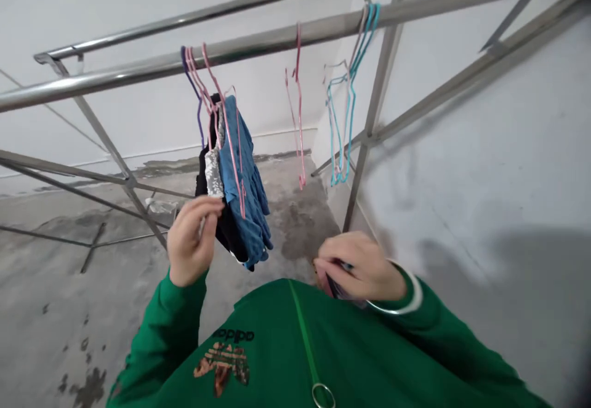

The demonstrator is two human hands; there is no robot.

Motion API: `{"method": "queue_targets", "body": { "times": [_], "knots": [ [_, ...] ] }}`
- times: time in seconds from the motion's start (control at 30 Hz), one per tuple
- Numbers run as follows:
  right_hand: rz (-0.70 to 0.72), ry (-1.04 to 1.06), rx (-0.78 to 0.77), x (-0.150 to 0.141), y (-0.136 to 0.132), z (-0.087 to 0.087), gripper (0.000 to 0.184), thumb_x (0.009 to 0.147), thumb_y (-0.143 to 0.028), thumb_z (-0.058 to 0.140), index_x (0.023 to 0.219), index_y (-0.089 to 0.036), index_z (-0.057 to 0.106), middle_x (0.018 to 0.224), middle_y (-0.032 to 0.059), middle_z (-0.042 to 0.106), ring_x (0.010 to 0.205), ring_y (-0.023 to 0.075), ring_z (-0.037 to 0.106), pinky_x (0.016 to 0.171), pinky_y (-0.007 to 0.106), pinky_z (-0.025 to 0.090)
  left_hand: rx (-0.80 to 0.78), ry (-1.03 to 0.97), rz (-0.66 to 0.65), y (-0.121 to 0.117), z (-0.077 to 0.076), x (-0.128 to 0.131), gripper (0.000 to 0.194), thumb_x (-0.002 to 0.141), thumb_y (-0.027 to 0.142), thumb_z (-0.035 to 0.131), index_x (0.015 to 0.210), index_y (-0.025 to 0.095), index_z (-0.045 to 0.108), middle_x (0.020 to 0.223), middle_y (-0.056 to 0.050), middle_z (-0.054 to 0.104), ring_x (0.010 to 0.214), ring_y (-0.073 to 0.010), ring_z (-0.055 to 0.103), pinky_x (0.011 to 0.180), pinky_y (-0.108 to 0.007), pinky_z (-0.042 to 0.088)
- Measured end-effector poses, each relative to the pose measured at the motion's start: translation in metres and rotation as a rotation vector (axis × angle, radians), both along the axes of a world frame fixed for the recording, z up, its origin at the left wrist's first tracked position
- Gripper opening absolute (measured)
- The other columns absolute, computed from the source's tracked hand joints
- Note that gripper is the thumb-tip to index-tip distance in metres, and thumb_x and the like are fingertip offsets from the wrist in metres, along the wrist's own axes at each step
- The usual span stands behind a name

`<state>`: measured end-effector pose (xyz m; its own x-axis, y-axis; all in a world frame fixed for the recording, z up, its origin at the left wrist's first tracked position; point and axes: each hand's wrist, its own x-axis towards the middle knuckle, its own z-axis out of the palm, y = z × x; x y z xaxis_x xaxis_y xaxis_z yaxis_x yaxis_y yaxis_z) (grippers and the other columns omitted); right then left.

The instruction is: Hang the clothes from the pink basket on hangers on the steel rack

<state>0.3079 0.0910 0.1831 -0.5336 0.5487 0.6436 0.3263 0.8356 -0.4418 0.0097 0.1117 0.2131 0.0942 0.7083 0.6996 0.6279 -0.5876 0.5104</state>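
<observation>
Right now my left hand [194, 242] is curled closed just beside a blue knit garment [244, 192] hanging on a pink wire hanger [226, 119] from the steel rail [286, 37], while my right hand [360, 266], well apart, clutches a pink-edged bundle [324, 282] at my chest.

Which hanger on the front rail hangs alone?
The pink wire hanger hangs alone and bare on the steel rail, between the bunched teal hangers on its right and the purple-and-pink hangers carrying clothes.
</observation>
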Motion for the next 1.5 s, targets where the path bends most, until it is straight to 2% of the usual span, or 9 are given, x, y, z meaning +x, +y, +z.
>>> {"method": "queue_targets", "body": {
  "times": [0.1,0.27,0.37,0.5,0.67,0.87,1.1,1.27,1.5],
  "knots": [
    [0.108,0.049,-0.028,-0.038,0.034,-0.021,0.003,0.091,-0.019,0.053,0.09,-0.018,0.055,0.075,0.0022,0.062,0.054,0.0081,0.051,0.054,0.022,0.044,-0.038,0.116,0.128,0.047,0.012,0.011,0.028,0.089,0.018,0.047,0.114,0.014,0.059,0.127,-0.016,0.058,0.12,-0.0242,0.055,0.102,-0.041,0.048],
    [-0.048,0.169,-0.135,-0.095,0.078,-0.036,0.051,0.089,-0.042,0.057,0.131,-0.015,0.045,0.129,0.0181,0.053,0.072,0.013,0.059,0.07,0.031,0.053,-0.155,0.048,0.157,0.114,-0.008,0.026,0.052,0.084,0.018,0.052,0.134,0.012,0.043,0.137,-0.019,0.051,0.133,-0.0286,0.045,0.111,-0.046,0.038],
    [-0.125,0.161,-0.271,-0.125,0.102,-0.032,0.064,0.085,-0.044,0.06,0.136,-0.013,0.038,0.113,0.0151,0.062,0.075,0.0178,0.06,0.072,0.035,0.053,-0.219,-0.185,0.088,0.127,-0.019,0.025,0.054,0.083,0.016,0.05,0.136,0.016,0.039,0.115,-0.012,0.063,0.107,-0.0221,0.062,0.096,-0.04,0.05],
    [-0.087,0.157,-0.379,-0.145,0.119,-0.033,0.042,0.088,-0.032,0.051,0.125,-0.012,0.05,0.07,0.0023,0.061,0.06,0.0161,0.056,0.061,0.03,0.047,-0.236,-0.308,0.108,0.13,-0.028,0.018,0.037,0.079,0.018,0.053,0.116,0.016,0.049,0.088,-0.004,0.063,0.081,-0.0163,0.063,0.08,-0.032,0.053],
    [-0.126,0.445,-0.368,-0.133,0.109,-0.036,0.033,0.092,-0.032,0.041,0.112,-0.013,0.058,0.056,-0.0039,0.047,0.049,0.0106,0.045,0.053,0.025,0.039,-0.169,-0.205,0.308,0.123,-0.031,0.01,0.02,0.075,0.02,0.059,0.094,0.018,0.051,0.086,-0.003,0.061,0.081,-0.0179,0.062,0.078,-0.033,0.051],
    [-0.417,0.596,-0.235,-0.105,0.1,-0.03,0.031,0.089,-0.03,0.043,0.102,-0.012,0.064,0.054,-0.0038,0.046,0.047,0.0098,0.041,0.051,0.024,0.038,-0.105,0.043,0.43,0.102,-0.031,0.005,0.039,0.08,0.021,0.055,0.118,0.018,0.049,0.093,-0.005,0.065,0.082,-0.0204,0.064,0.072,-0.032,0.048],
    [-0.624,0.57,-0.162,-0.084,0.108,-0.042,0.031,0.086,-0.031,0.044,0.1,-0.012,0.065,0.065,0.0024,0.058,0.054,0.0117,0.048,0.058,0.026,0.043,0.317,0.479,0.638,0.067,-0.044,0.0,0.017,0.085,0.019,0.052,0.099,0.015,0.061,0.075,-0.006,0.066,0.069,-0.0211,0.061,0.068,-0.035,0.038],
    [-0.69,0.539,-0.145,-0.071,0.108,-0.05,0.031,0.086,-0.033,0.046,0.101,-0.011,0.064,0.06,0.0001,0.053,0.052,0.0113,0.045,0.056,0.026,0.041,0.548,0.621,0.611,0.035,-0.058,0.002,0.011,0.082,0.015,0.059,0.093,0.016,0.061,0.057,0.0,0.055,0.057,-0.0173,0.054,0.061,-0.034,0.031],
    [-0.642,0.569,0.042,-0.047,0.079,-0.067,0.035,0.088,-0.03,0.055,0.12,-0.015,0.051,0.072,0.0008,0.051,0.062,0.013,0.049,0.059,0.028,0.045,0.41,0.593,0.433,-0.005,-0.081,0.01,0.022,0.084,0.006,0.051,0.102,0.017,0.057,0.062,-0.001,0.057,0.06,-0.0167,0.056,0.063,-0.034,0.037]
  ]
}}
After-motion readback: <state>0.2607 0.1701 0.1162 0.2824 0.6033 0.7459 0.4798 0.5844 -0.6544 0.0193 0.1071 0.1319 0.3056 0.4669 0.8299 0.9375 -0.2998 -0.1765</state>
